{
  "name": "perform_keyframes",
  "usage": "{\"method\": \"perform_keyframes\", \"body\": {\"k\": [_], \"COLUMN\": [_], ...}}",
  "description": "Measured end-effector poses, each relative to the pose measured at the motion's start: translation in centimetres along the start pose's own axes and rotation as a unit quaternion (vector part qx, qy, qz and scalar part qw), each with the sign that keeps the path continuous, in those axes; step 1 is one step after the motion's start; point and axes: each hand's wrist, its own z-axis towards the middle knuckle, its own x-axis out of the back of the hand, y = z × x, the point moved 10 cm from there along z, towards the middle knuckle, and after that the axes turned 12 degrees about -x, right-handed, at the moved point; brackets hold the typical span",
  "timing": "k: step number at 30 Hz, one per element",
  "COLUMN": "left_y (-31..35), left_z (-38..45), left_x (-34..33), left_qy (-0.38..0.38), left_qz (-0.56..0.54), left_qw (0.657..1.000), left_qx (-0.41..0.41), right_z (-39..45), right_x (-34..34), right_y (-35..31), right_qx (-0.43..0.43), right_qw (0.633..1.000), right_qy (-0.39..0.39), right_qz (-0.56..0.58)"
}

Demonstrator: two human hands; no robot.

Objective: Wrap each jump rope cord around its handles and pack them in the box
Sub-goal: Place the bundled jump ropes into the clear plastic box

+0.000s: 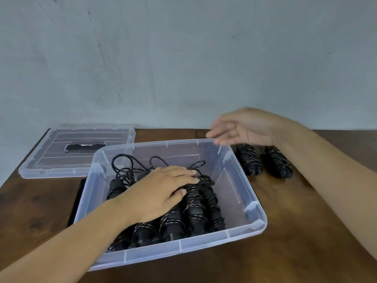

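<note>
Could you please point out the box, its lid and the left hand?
box [256,213], head view, right rim.
lid [51,158], head view, clear top panel.
left hand [161,190], head view, back of hand.

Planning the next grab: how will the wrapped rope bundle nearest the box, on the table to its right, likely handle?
The bundle probably lifts as one fairly firm piece, since cord is wound round its handles. Its rounded shape suggests it may roll if nudged sideways. The cord could loosen; no tie is visible.

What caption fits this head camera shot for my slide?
Left hand presses wrapped jump ropes into the clear box; right hand hovers above two more ropes.
</note>
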Motion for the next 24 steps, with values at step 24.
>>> {"method": "perform_keyframes", "body": {"k": [24], "left_y": [-0.7], "left_z": [-0.3], "left_x": [0.1], "left_qy": [0.021], "left_qz": [-0.04], "left_qw": [0.999], "left_qx": [0.023], "right_z": [13.3], "right_x": [7.5], "right_y": [7.5], "right_qx": [-0.065], "right_qw": [0.938], "right_qy": [0.232], "right_qz": [-0.248]}}
